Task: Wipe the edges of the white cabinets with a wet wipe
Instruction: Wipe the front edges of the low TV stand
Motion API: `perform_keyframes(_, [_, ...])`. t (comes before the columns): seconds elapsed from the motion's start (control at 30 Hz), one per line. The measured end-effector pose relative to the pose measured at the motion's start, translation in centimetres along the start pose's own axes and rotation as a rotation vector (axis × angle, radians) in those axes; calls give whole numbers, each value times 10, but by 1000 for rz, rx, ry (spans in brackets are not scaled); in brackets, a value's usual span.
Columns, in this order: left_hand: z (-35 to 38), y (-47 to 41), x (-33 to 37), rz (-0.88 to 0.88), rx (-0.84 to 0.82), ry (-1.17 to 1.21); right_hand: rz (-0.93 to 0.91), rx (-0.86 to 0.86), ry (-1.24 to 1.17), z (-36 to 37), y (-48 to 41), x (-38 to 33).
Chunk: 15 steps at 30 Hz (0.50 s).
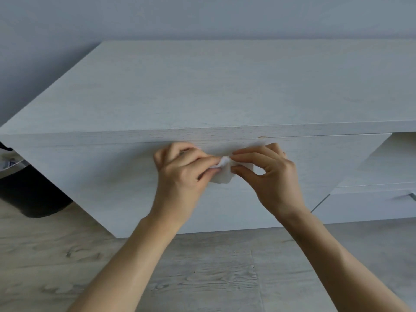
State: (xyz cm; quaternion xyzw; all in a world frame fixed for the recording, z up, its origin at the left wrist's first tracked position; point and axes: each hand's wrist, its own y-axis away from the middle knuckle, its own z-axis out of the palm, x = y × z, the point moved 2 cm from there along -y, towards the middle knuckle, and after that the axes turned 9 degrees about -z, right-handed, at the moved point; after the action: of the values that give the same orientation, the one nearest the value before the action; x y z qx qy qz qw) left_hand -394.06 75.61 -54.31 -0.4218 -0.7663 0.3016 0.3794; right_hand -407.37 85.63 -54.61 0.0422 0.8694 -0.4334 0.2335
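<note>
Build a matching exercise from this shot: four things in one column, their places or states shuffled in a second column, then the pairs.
Things
1. wet wipe
2. dark bin
3. white cabinet
4. wooden floor

Places or states
A. at the far left, partly hidden by the cabinet's corner
B. grey planks under the forearms
C. pinched between the left hand and the right hand
D. directly behind the two hands

Pairs: 1-C, 2-A, 3-D, 4-B
</note>
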Motion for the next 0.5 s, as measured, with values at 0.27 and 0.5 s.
perform_keyframes(0.27, [-22,0,-24,42,20,-97,-41,69,-26,22,2,-11])
perform_keyframes(0.5, [-3,0,0,48,31,-47,-131,69,-44,-2,5,3])
